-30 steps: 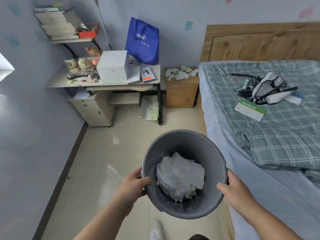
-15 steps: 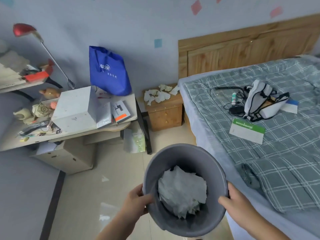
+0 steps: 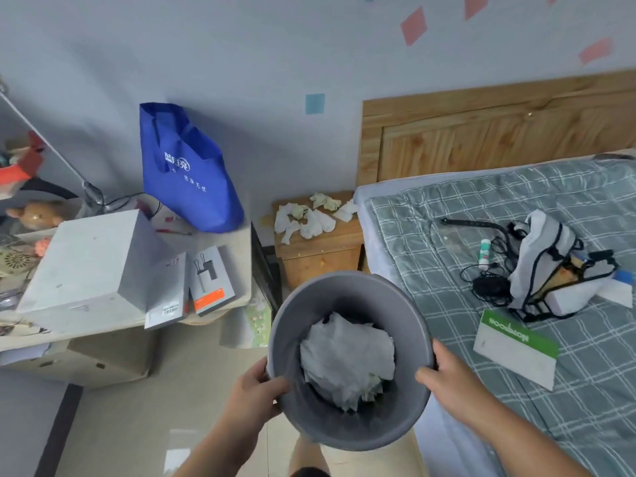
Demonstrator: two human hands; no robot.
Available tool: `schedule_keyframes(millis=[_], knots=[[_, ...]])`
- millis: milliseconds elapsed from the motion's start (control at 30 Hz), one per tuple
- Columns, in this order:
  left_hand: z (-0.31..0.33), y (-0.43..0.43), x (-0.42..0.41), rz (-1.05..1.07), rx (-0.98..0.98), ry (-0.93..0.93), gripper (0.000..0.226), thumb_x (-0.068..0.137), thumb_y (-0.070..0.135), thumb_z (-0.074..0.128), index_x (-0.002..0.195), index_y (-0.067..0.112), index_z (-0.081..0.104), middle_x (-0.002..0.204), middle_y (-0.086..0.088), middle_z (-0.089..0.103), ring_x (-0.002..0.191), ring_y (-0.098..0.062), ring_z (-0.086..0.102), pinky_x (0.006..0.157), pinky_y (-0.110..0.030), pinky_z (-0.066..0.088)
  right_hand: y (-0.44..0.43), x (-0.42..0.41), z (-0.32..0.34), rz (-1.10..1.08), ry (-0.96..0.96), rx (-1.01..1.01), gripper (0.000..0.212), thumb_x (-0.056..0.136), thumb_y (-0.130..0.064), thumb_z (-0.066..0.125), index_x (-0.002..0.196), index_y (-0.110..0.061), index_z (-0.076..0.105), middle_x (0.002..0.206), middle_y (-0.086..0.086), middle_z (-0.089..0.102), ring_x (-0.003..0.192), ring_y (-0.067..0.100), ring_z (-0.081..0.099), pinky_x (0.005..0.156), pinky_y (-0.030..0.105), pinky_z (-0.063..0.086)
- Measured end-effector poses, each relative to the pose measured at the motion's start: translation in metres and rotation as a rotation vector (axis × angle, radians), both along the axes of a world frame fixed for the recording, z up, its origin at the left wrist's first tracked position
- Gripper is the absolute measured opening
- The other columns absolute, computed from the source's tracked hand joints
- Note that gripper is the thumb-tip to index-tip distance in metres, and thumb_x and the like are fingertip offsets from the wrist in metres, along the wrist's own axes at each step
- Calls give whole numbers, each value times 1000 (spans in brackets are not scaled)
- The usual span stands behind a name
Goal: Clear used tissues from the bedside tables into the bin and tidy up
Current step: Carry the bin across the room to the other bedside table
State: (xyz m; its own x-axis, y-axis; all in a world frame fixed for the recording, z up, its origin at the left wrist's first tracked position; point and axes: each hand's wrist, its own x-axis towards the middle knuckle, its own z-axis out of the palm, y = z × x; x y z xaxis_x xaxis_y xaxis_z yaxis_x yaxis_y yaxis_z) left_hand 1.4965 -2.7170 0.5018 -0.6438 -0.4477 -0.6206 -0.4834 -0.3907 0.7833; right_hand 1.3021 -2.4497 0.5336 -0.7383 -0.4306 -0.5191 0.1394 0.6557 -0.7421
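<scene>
- We hold the grey bin (image 3: 347,418) off the floor with both hands, its mouth tilted up toward us.
- Our left hand (image 3: 256,394) clamps the bin's left rim, thumb hooked over the inside of the rim and fingers wrapped on the outer wall.
- Our right hand (image 3: 447,376) grips the right rim in the same way, thumb inside, fingers closed around the outside.
- Inside the bin lies a heap of crumpled white paper (image 3: 346,359), filling most of its bottom.
- The used tissues (image 3: 309,218) lie scattered across the top of the wooden bedside table (image 3: 320,259), spread from its left edge to its right edge, one touching the bed side.
- That bedside table stands against the wall, between the desk (image 3: 220,235) and the bed (image 3: 516,304), just beyond the far rim of the bin.
- A blue bag (image 3: 187,173) stands upright at the desk's back right corner, near the bedside table.
- A white box (image 3: 93,266) sits toward the desk's front edge, with a smaller orange-marked box (image 3: 211,280) beside it at the front right corner.
- On the bed's checked cover lie a white-and-black pouch (image 3: 550,266) with cables, and a green-and-white card (image 3: 516,349) near the bed's left edge.
</scene>
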Motion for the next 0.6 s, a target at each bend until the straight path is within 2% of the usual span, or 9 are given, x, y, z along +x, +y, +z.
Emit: schedule_keyframes(millis=[133, 333, 400, 467, 600], knots=[[-27, -48, -67, -11, 33, -23, 41, 61, 5, 68, 97, 16, 84, 105, -25, 77, 83, -27, 77, 80, -50, 68, -43, -54, -30, -44, -30, 43, 42, 87, -1, 57, 112, -35, 61, 97, -3, 72, 91, 17, 66, 72, 31, 48], [-60, -119, -159, -48, 99, -96, 43, 64, 7, 70, 99, 27, 84, 105, -13, 82, 97, -34, 79, 75, -41, 68, -106, -134, -68, -45, -56, 133, 41, 86, -5, 57, 111, -37, 60, 97, 1, 72, 90, 21, 67, 77, 39, 52], [-73, -142, -181, -39, 111, -127, 45, 65, 8, 71, 103, 28, 83, 107, -11, 82, 99, -34, 78, 74, -37, 66, -128, -158, -80, -46, -64, 139, 42, 84, -8, 56, 110, -41, 60, 95, -4, 73, 89, 16, 68, 78, 39, 53], [-91, -161, -201, -25, 115, -164, 45, 66, 8, 71, 106, 26, 83, 109, -13, 81, 98, -32, 78, 73, -38, 66, -150, -182, -96, -24, -94, 152, 44, 83, -12, 56, 107, -48, 58, 90, -14, 71, 84, 6, 66, 74, 35, 53], [-144, -186, -235, 31, 130, -243, 40, 67, 7, 71, 99, 27, 83, 105, -14, 81, 87, -25, 80, 69, -36, 66, -190, -235, -157, 2, -154, 195, 35, 84, -10, 56, 102, -40, 59, 86, -12, 69, 83, 13, 66, 69, 34, 50]])
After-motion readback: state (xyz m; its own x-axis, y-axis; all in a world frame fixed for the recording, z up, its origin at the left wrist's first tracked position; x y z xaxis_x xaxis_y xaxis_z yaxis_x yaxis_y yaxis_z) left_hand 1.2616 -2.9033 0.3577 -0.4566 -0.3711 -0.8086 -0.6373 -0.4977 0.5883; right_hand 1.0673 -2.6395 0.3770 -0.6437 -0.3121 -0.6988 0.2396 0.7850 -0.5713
